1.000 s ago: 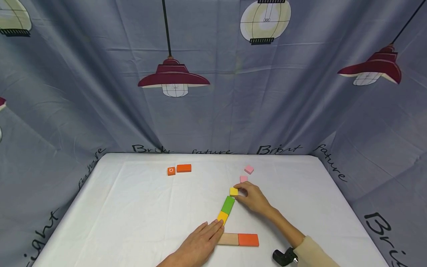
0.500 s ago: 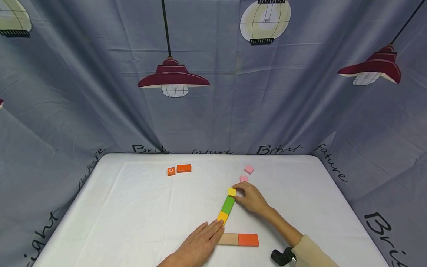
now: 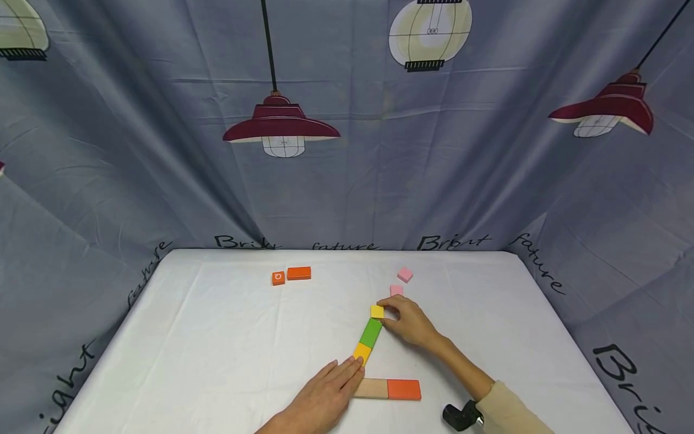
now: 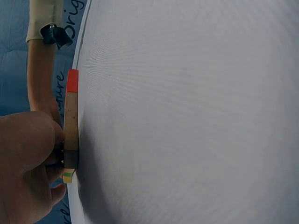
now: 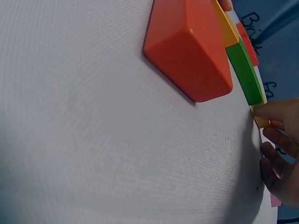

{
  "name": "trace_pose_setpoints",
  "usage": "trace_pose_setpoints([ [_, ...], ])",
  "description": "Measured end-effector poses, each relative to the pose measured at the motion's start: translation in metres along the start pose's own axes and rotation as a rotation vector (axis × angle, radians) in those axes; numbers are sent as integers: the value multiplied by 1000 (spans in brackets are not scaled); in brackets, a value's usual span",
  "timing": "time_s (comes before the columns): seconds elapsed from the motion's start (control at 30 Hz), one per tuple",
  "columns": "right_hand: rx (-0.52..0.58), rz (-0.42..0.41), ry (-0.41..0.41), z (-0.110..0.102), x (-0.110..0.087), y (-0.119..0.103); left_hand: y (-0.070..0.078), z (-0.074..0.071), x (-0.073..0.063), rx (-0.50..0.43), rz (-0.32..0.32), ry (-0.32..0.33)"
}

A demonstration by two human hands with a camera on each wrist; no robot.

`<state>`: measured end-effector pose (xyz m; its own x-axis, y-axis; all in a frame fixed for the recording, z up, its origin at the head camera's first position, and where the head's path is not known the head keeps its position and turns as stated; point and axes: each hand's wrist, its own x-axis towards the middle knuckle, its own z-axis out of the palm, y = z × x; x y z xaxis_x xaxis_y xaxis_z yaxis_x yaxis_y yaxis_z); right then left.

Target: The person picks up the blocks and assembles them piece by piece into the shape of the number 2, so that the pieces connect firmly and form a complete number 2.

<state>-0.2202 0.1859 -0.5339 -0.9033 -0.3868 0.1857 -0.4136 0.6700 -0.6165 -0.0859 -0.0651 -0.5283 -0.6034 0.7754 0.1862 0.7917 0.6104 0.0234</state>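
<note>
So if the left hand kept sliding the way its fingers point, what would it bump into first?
The left hand points up-right, fingertips already at the small yellow-orange wooden block. That block would likely be met first, with the long green wooden block just beyond it.

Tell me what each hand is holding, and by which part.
The right hand pinches the small yellow block by its sides at the row's far end. The left hand holds nothing; its straight fingertips touch the near yellow-orange block.
</note>
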Motion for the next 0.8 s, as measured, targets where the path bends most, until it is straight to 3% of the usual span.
trace_pose_setpoints([
  [0.27,-6,2,-2,0,-1,-1,1,0,0,17,7,20],
  [0.53,-10,-3,-8,-1,-1,0,1,-3,0,-24,-7,-24],
  [0.8,49,26,22,-8,-5,3,1,-4,1,-13,1,-13],
])
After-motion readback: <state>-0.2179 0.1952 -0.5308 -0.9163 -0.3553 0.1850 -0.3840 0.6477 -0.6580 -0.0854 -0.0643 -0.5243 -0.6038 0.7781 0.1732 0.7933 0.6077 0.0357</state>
